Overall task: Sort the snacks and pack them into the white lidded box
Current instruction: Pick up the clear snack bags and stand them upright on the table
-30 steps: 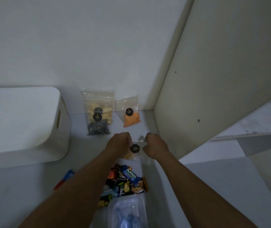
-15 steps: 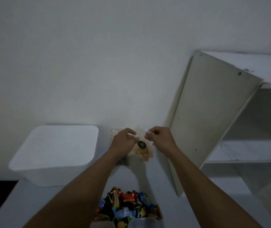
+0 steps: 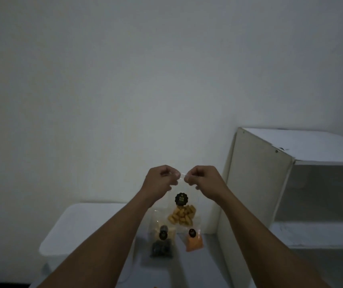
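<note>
My left hand (image 3: 159, 179) and my right hand (image 3: 202, 179) pinch the top edge of a clear snack bag (image 3: 182, 213) and hold it up in the air. The bag has a black round sticker and yellow-brown snack pieces at its bottom. Below it on the surface stand two more clear bags against the wall: a larger bag with pale and dark snacks (image 3: 162, 240) and a small bag with orange filling (image 3: 194, 241). The white lidded box (image 3: 77, 231) sits at the left with its lid on.
A white open shelf unit (image 3: 270, 183) stands at the right, its side panel close to the bags. A plain white wall (image 3: 145, 80) fills the background. The pile of small wrapped snacks is out of frame below.
Both hands lifted the clear bag off the surface and raised it high. The camera tilted up, so the wrapped snack pile dropped out of view.
</note>
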Tool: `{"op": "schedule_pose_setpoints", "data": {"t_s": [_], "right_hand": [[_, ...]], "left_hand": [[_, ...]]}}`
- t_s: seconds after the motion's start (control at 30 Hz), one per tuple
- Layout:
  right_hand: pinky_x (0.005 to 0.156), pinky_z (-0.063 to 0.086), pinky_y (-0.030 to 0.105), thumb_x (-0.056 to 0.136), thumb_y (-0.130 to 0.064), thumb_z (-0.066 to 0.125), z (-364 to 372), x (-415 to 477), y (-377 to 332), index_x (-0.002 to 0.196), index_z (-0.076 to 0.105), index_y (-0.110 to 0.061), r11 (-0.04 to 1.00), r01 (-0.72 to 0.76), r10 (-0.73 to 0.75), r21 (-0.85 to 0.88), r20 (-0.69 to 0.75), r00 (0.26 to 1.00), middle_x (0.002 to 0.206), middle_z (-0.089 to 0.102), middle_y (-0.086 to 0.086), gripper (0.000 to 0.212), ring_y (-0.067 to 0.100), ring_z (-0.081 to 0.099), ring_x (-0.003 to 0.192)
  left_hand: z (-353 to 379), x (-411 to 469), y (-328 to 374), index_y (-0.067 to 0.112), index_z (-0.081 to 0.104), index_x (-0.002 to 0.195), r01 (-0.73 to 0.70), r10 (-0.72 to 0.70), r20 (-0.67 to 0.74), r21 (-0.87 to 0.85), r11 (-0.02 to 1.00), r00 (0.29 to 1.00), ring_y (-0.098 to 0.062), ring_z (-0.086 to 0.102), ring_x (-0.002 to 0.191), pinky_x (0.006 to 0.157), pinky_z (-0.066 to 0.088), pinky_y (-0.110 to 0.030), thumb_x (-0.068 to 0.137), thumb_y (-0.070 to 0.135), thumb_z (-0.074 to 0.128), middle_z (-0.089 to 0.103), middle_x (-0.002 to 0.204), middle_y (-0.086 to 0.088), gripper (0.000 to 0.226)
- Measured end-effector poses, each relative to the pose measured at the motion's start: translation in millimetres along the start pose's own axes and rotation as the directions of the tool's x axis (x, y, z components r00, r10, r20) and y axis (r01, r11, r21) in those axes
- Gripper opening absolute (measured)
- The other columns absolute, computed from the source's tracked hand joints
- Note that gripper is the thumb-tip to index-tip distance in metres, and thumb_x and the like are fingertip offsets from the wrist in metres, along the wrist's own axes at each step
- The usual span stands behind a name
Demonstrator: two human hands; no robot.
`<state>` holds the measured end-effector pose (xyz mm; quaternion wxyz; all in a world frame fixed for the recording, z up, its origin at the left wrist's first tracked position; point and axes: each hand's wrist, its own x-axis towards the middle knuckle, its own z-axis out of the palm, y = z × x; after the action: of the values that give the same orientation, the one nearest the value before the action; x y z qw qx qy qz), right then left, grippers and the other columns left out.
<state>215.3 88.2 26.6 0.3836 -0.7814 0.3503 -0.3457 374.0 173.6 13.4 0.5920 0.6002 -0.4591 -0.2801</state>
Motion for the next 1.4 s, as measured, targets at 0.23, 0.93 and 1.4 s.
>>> {"op": "schedule_pose_setpoints", "data": {"t_s": [0.23, 0.93, 1.4], "right_hand": [[0.071, 0.056, 0.033, 0.088, -0.020, 0.071, 0.0, -2.5, -21.9, 0.086, 0.073, -0.010, 0.998, 0.030, -0.032, 0.047, 0.051, 0.998, 0.086, 0.073, 0.010, 0.010, 0.016, 0.068, 0.078], [0.073, 0.056, 0.035, 0.090, -0.010, 0.067, -27.0, 0.1, -31.6, 0.087, 0.070, -0.004, 0.965, 0.030, -0.025, 0.261, -0.024, 0.999, 0.086, 0.075, 0.010, 0.008, 0.017, 0.070, 0.080], [0.074, 0.059, 0.029, 0.093, -0.015, 0.065, -32.7, 5.8, -34.8, 0.093, 0.072, -0.005, 0.953, 0.059, -0.026, 0.296, -0.114, 0.993, 0.087, 0.076, 0.007, 0.012, 0.017, 0.072, 0.083]], "left_hand": [[-11.4, -1.6, 18.0, 0.011, 0.076, 0.083, -0.083, 0.084, -0.067, 0.004, 0.996, 0.994, -0.025, 0.072, 0.085, 0.079, 0.061, -0.036, 0.084, 0.015, 0.075, 0.076, 0.081, -0.005, 0.004], [-4.1, 9.5, 41.2, 0.006, 0.074, 0.092, -0.017, 0.023, 0.028, -0.175, 0.984, 0.999, -0.021, 0.069, 0.086, 0.080, 0.058, -0.031, 0.085, 0.020, 0.075, 0.074, 0.089, -0.009, 0.015], [-6.1, 15.3, 49.3, 0.006, 0.075, 0.093, -0.031, 0.027, -0.022, -0.182, 0.983, 0.999, -0.021, 0.069, 0.092, 0.086, 0.059, -0.036, 0.082, 0.022, 0.079, 0.075, 0.095, -0.011, 0.020]]}}
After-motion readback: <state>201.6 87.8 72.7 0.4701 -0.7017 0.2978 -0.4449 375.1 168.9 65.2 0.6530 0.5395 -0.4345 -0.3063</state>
